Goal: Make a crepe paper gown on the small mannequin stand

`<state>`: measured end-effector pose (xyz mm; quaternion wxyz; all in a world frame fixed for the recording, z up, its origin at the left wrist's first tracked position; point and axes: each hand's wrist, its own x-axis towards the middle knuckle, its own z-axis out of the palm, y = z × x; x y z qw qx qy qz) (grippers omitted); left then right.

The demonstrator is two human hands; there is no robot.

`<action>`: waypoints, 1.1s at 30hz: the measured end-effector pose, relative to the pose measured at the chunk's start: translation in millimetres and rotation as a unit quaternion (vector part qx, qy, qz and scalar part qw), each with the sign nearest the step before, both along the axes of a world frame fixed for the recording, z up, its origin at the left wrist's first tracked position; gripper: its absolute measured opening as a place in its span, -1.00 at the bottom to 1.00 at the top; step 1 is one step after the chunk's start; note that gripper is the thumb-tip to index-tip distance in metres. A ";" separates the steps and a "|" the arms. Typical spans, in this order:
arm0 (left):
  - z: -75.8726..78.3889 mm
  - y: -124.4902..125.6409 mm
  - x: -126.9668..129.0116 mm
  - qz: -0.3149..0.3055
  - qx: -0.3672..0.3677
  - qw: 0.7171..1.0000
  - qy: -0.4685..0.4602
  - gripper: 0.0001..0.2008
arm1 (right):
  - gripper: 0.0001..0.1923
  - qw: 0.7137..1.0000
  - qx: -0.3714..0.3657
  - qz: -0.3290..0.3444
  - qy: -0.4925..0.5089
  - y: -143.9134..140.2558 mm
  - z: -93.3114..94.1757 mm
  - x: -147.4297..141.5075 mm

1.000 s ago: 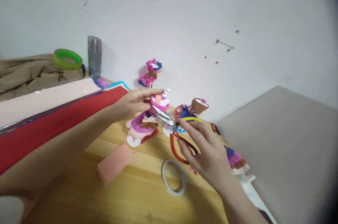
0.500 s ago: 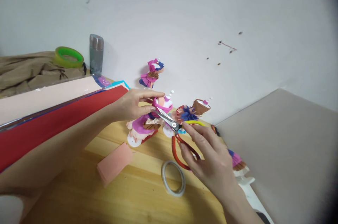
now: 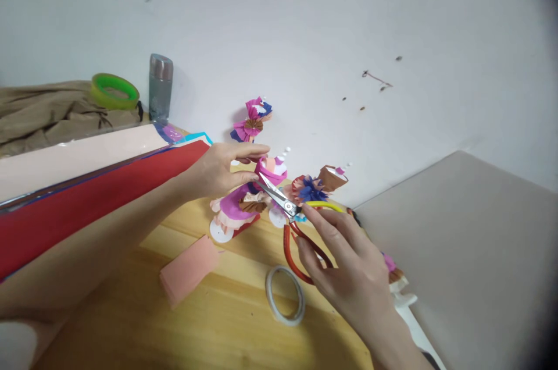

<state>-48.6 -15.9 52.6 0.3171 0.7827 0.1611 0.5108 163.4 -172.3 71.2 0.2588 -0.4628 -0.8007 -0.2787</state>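
Observation:
My right hand (image 3: 349,248) grips scissors (image 3: 288,207) with one red handle loop and a yellow stretch on the other. The slightly parted blades point up and left, their tips at a magenta crepe-paper band on a paper doll (image 3: 238,204). This doll has a pink and magenta skirt, a brown pleated fan and a round white base. Thumb and fingers of my left hand (image 3: 218,169) hold the doll's top from the left, around the magenta band. Close behind the blades stands another paper doll (image 3: 311,188), with blue and red ruffles and a brown top.
A pink paper stack (image 3: 189,270) and a white tape roll (image 3: 285,295) lie on the wooden table (image 3: 218,323). Wrapped red paper (image 3: 100,201), a grey bottle (image 3: 160,88) and a green tape roll (image 3: 114,92) are left. A third doll (image 3: 251,120) stands by the wall.
The doll's magenta top and the scissor tips have shifted very slightly to the right. Both hands keep nearly the same pose.

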 end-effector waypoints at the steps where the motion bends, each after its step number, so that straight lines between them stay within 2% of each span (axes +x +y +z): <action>1: 0.5 -0.3 -0.5 0.006 0.003 1.000 0.003 -0.62 | -0.45 1.000 0.004 -0.002 -0.003 0.1 0.2 -0.1; 10: 2.0 -1.8 -1.6 0.030 0.039 0.999 0.015 -0.78 | -0.50 1.000 0.016 -0.002 -0.006 -0.3 1.1 -2.6; 17: 0.9 -2.7 -0.4 0.079 0.075 0.994 0.025 -0.85 | -0.51 1.000 0.018 -0.010 -0.003 1.4 -2.8 -3.0; 23: -1.3 0.0 0.5 0.111 0.164 0.980 0.030 -0.93 | -0.53 1.000 0.016 -0.002 0.004 0.3 -2.2 -0.3; 29: -8.0 6.4 1.3 0.153 0.301 0.941 0.029 -0.92 | -0.54 1.000 0.013 0.007 0.001 2.3 -3.6 3.1; 33: -7.2 6.1 0.8 0.171 0.337 0.924 0.058 -0.89 | -0.56 1.000 0.017 0.010 -0.001 5.2 -3.3 3.5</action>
